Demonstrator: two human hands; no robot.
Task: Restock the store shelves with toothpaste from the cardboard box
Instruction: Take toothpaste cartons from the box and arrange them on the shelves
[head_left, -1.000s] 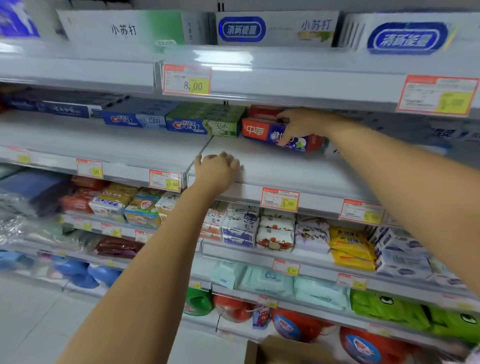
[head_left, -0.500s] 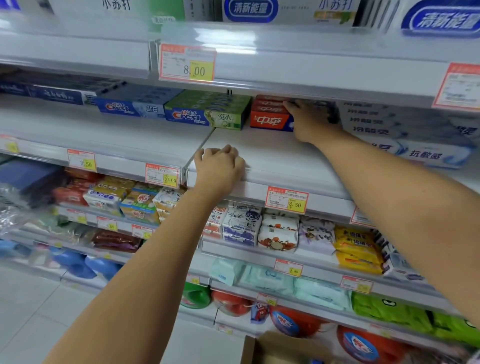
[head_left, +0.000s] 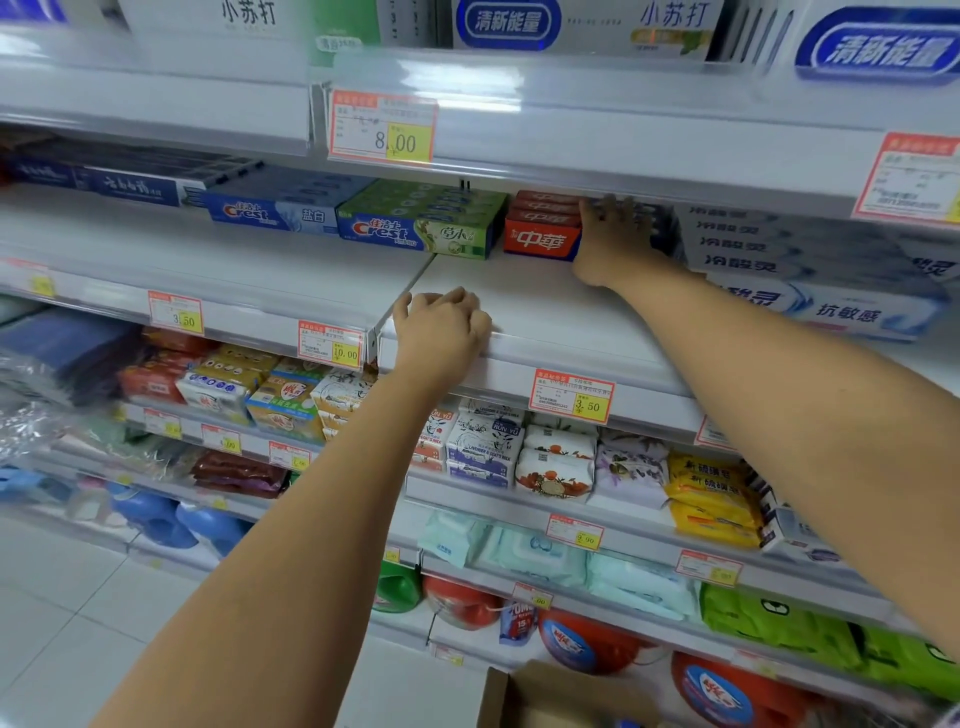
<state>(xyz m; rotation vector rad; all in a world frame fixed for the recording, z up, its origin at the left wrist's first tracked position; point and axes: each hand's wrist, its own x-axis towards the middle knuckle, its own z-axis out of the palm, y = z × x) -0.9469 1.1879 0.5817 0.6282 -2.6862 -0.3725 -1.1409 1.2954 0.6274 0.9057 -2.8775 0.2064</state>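
Right hand (head_left: 615, 239) lay flat against the toothpaste (head_left: 540, 240) (red stack), gripping nothing. Left hand (head_left: 441, 332) rested curled, empty, on the shelf (head_left: 550, 322); toothpaste well beyond it.

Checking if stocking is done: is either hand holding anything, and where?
Neither grips anything. Right hand presses open against the red toothpaste boxes; left hand rests curled on the shelf edge.

Bare left forearm (head_left: 291, 545); bare right forearm (head_left: 779, 395).
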